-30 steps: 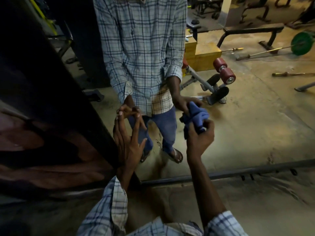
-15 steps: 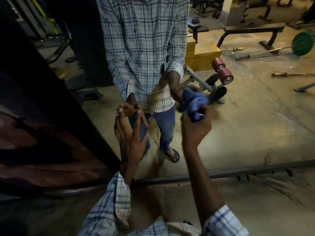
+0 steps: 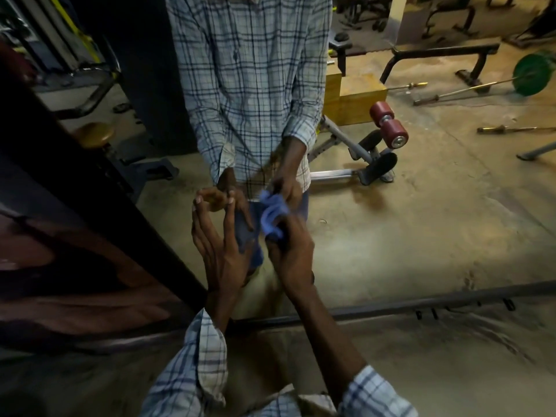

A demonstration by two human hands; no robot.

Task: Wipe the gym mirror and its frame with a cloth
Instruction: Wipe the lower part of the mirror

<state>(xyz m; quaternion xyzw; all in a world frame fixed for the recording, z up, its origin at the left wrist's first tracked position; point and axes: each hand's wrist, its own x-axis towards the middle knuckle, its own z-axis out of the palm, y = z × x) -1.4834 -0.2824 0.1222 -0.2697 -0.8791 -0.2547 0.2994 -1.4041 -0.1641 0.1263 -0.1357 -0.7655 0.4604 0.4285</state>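
now the right hand has dragged the cloth leftward

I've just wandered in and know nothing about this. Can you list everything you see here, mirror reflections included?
cloth: one, blue, bunched at the mirror glass
mirror: one, reflecting the gym floor, straight ahead
frame: one, dark, bottom rail under the glass
wooden box: one, yellow, reflected behind the person
roller pads: two, dark red, reflected right of the box
weight plate: one, green, reflected upper right
left hand: one, fingers straight against the glass
right hand: one, fingers curled round the cloth
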